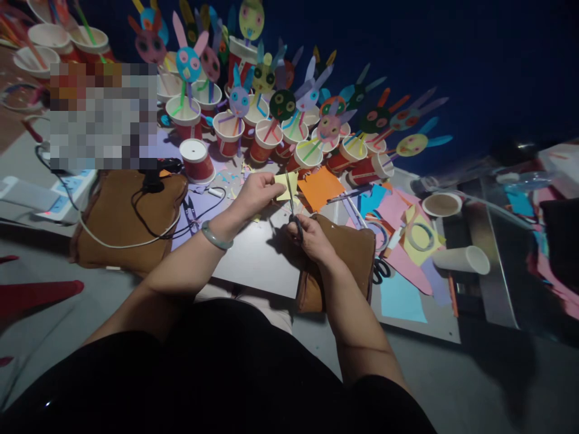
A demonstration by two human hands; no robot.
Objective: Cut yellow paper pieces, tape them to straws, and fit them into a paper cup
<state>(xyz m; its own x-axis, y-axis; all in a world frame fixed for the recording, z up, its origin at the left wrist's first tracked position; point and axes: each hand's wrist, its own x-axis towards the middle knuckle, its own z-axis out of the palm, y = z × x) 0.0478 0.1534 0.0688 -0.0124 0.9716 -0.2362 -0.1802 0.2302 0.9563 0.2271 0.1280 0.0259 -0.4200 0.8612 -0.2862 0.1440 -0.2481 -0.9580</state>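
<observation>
Holding a small pale-yellow paper piece (pixel 281 186) above the table (pixel 441 319), the left hand (pixel 257 195) pinches its left side between thumb and fingers. The right hand (pixel 313 239) grips black-handled scissors (pixel 295 225), long axis pointing away from the body, blades set across the paper near its right edge. The paper lies right of the left hand, the nearer one, and just beyond the right hand. An orange paper sheet (pixel 322 187) lies to its right; farther out stand red-and-white paper cups (pixel 228 142).
</observation>
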